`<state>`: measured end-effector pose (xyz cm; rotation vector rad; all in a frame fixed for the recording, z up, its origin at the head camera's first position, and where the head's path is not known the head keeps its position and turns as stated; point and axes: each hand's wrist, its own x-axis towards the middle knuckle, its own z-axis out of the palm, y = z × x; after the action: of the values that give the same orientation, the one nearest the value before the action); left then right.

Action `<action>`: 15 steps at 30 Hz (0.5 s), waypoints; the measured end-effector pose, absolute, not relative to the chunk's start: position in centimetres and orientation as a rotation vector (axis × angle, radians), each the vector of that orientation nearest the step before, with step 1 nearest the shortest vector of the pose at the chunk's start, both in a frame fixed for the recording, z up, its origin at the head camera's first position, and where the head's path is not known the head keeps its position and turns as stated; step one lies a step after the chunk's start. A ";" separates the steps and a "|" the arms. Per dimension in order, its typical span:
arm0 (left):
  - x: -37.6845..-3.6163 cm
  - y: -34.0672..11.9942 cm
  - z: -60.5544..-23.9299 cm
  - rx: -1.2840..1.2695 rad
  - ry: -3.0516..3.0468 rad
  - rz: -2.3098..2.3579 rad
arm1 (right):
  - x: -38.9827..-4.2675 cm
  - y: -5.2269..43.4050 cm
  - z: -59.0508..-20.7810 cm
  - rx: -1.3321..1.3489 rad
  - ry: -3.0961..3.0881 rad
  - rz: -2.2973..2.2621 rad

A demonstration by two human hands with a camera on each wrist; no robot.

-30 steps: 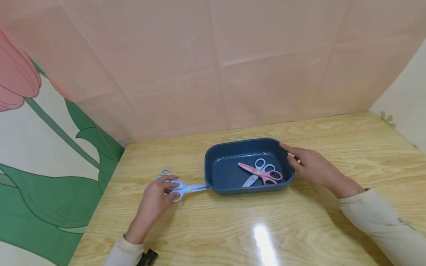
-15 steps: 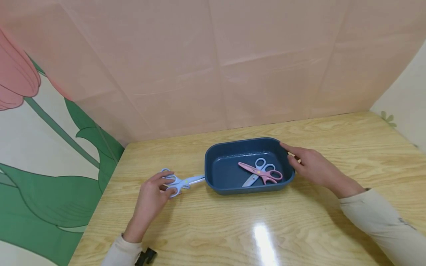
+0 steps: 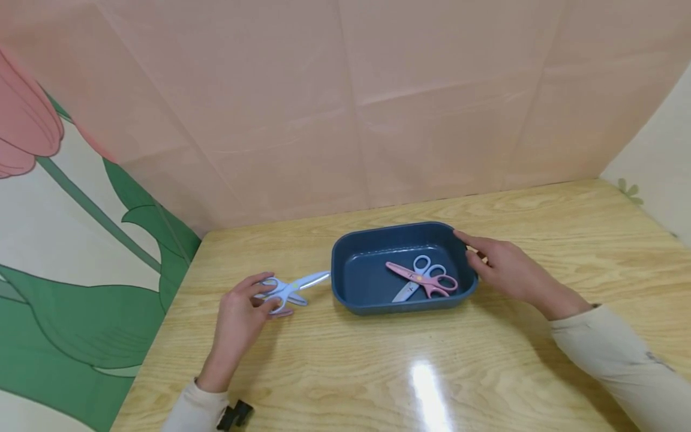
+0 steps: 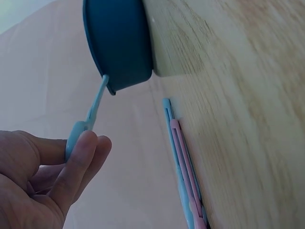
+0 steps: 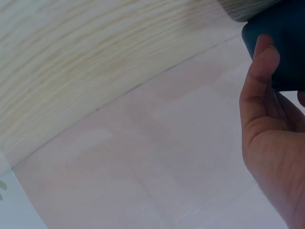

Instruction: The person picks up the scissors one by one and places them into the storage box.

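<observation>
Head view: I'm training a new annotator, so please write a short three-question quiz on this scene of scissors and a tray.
1. True or false: the pink scissors lie inside the blue tray.
2. Which hand holds the light blue scissors? A) left hand B) right hand C) neither
3. Fill in: the right hand rests against the tray's ____ side, as seen in the head view.

Key: 1 true; 2 A; 3 right.
</observation>
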<state>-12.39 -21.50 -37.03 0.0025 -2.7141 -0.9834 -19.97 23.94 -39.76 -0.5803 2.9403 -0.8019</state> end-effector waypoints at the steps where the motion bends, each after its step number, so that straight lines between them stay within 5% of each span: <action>1: -12.4 -21.5 -36.9 0.009 -2.711 -0.995 | -20.0 23.9 -39.8 -0.581 2.940 -0.802; 15: -12.2 -21.4 -35.5 -0.009 -2.656 -1.006 | -20.0 23.9 -39.7 -0.571 2.941 -0.789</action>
<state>-12.24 -21.40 -35.49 -0.0086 -2.6563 -1.0057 -20.03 23.90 -39.74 -0.5707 2.9406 -0.7885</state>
